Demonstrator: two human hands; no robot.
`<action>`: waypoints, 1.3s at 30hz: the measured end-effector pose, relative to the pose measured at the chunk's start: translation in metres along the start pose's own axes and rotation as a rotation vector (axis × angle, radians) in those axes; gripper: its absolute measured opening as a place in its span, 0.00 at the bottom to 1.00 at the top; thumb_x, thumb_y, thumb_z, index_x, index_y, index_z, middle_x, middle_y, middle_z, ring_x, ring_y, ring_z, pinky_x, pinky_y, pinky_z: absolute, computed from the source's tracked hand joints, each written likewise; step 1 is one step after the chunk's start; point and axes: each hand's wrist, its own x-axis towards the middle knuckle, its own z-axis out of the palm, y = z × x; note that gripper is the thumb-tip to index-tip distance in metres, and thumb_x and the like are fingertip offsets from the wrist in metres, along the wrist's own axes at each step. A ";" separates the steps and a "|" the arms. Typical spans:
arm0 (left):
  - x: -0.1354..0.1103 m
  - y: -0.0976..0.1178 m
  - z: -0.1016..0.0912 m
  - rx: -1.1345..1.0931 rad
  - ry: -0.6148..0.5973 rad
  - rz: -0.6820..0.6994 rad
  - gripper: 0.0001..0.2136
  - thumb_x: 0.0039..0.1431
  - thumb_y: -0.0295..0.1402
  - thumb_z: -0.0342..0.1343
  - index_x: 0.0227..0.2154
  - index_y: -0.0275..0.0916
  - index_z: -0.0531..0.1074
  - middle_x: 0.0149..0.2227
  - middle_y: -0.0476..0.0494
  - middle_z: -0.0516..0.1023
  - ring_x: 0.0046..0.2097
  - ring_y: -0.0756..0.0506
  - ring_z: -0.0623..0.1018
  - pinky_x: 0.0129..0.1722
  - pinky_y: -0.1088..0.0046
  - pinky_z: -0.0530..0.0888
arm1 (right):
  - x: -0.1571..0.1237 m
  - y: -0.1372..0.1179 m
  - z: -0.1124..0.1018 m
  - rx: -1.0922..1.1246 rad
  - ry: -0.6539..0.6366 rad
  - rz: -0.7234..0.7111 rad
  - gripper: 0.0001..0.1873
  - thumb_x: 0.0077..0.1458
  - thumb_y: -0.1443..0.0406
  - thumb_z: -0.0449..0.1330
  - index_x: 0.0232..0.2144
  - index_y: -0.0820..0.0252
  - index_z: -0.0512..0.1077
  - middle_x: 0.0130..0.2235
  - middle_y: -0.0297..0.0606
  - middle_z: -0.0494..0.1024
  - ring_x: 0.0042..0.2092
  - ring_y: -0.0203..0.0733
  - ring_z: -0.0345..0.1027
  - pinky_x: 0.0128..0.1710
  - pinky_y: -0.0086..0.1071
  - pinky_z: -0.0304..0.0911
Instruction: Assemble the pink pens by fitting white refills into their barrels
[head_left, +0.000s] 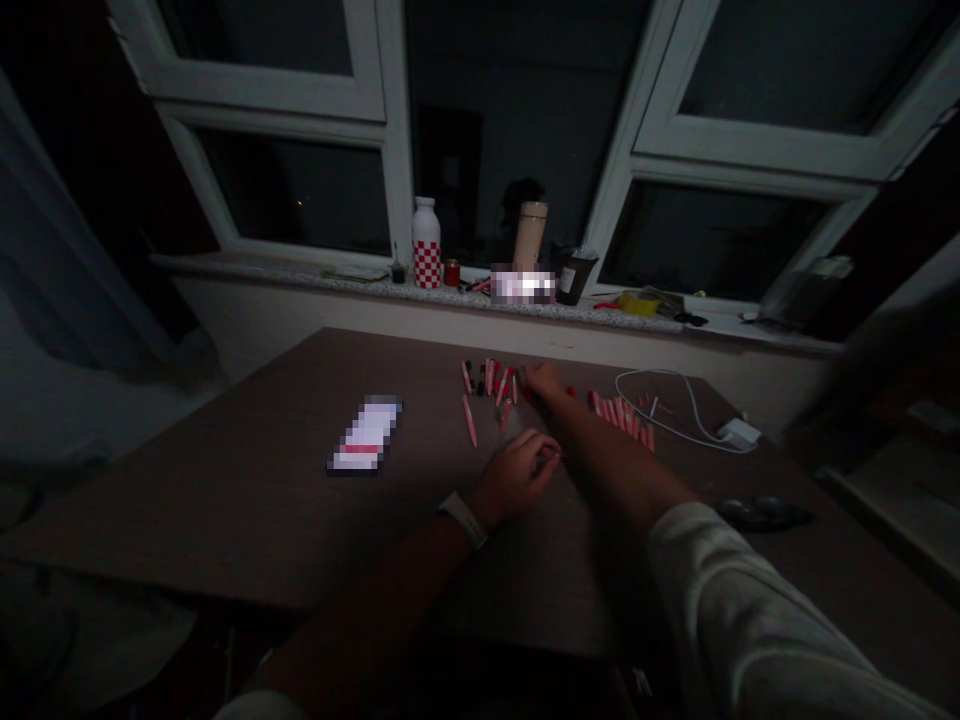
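My left hand (517, 474), with a pale band at the wrist, is over the middle of the table, thumb and fingers pinched on a slim pink piece that mostly hides in the grip. Beyond it, my right hand (545, 382) reaches to the right end of a group of small red and black pieces, its fingers curled down and closed; what they pinch is too dark to make out. A pink pen (469, 420) lies alone to the left of my hands. More pink pens (490, 376) lie in the group behind it. Several pink barrels (619, 412) form a row right of my right forearm.
A phone (366, 434) with a lit screen lies at left on the brown table (255, 480). At right are a white charger (739, 433) with its cable and dark glasses (765, 513). On the windowsill stand a checkered bottle (427, 245), a tan tumbler (530, 235) and a dark cup (576, 278).
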 end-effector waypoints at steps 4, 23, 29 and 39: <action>0.002 -0.002 -0.001 0.020 0.002 -0.009 0.07 0.64 0.32 0.51 0.43 0.37 0.69 0.39 0.45 0.71 0.33 0.49 0.70 0.34 0.72 0.67 | -0.022 0.022 -0.044 -0.008 0.070 -0.034 0.22 0.64 0.53 0.51 0.39 0.68 0.74 0.37 0.42 0.78 0.39 0.39 0.71 0.40 0.31 0.64; 0.006 0.002 0.006 0.050 -0.117 -0.079 0.11 0.66 0.37 0.49 0.45 0.38 0.70 0.35 0.47 0.71 0.31 0.49 0.69 0.35 0.72 0.67 | -0.128 0.113 -0.112 -0.495 0.011 -0.003 0.21 0.64 0.55 0.48 0.40 0.63 0.74 0.43 0.50 0.79 0.44 0.47 0.73 0.43 0.33 0.60; 0.007 0.003 0.004 0.066 -0.094 -0.103 0.11 0.65 0.37 0.48 0.43 0.38 0.70 0.35 0.46 0.71 0.32 0.48 0.69 0.34 0.72 0.68 | -0.126 0.103 -0.108 -0.563 -0.034 -0.015 0.22 0.62 0.55 0.50 0.44 0.66 0.74 0.47 0.57 0.77 0.50 0.55 0.70 0.51 0.41 0.59; 0.005 0.003 0.002 0.044 -0.090 -0.125 0.10 0.65 0.36 0.49 0.44 0.37 0.70 0.36 0.46 0.71 0.32 0.49 0.70 0.35 0.72 0.69 | -0.125 0.100 -0.133 -0.174 0.160 0.063 0.24 0.63 0.53 0.47 0.34 0.64 0.74 0.33 0.49 0.79 0.36 0.46 0.73 0.36 0.32 0.62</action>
